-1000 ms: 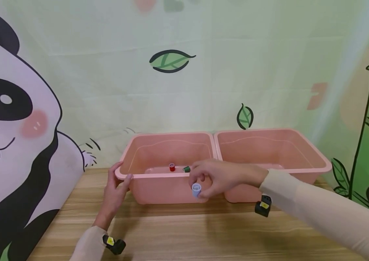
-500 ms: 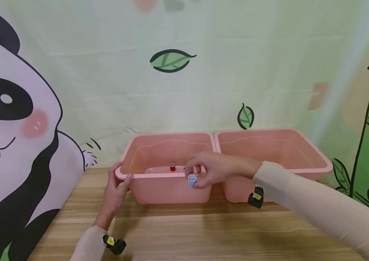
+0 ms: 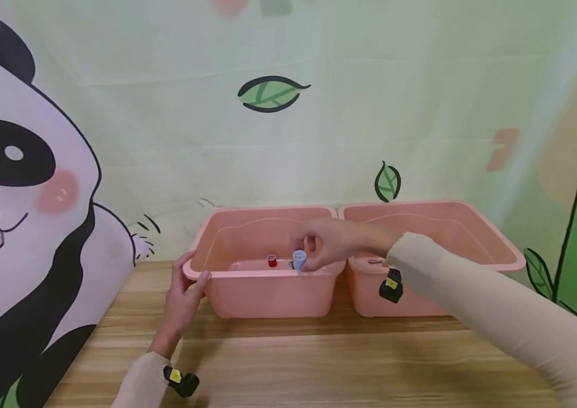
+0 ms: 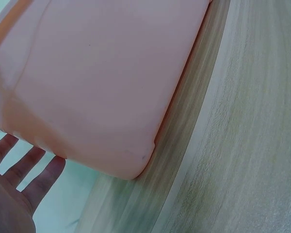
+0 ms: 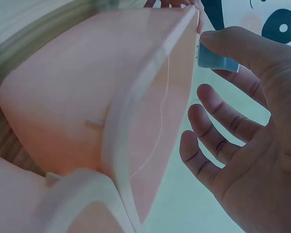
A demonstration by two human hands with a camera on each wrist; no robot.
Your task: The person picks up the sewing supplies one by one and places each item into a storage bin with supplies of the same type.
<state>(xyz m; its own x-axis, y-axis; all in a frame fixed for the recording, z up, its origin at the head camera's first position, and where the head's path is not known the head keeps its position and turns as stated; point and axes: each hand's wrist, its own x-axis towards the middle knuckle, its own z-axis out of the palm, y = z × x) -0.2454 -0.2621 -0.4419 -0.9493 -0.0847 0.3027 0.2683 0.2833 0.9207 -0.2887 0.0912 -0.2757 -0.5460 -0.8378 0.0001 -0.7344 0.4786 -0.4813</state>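
Observation:
My right hand (image 3: pixel 334 241) pinches a small light blue spool (image 3: pixel 299 259) between thumb and index finger. Its pale, hollow end faces up, and it hangs over the front rim of the left pink bin (image 3: pixel 268 294). In the right wrist view the same spool (image 5: pixel 216 56) shows between the fingertips, the other fingers loosely bent. At that bin's front left corner my left hand (image 3: pixel 181 292) grips the rim, thumb at the front and fingers along the outer side. Inside the bin stands a small red spool (image 3: pixel 272 260); a green one (image 3: pixel 291 264) is mostly hidden behind the blue spool.
A second pink bin (image 3: pixel 441 209) stands close beside the first, on the right. Something small and reddish (image 3: pixel 376 261) shows in it near my right wrist. Both bins rest on a wooden table (image 3: pixel 288 362), with a printed curtain (image 3: pixel 166 113) behind.
My right hand has risen and moved forward with the blue spool, from in front of the left bin to its front rim. My left hand keeps its hold on the corner.

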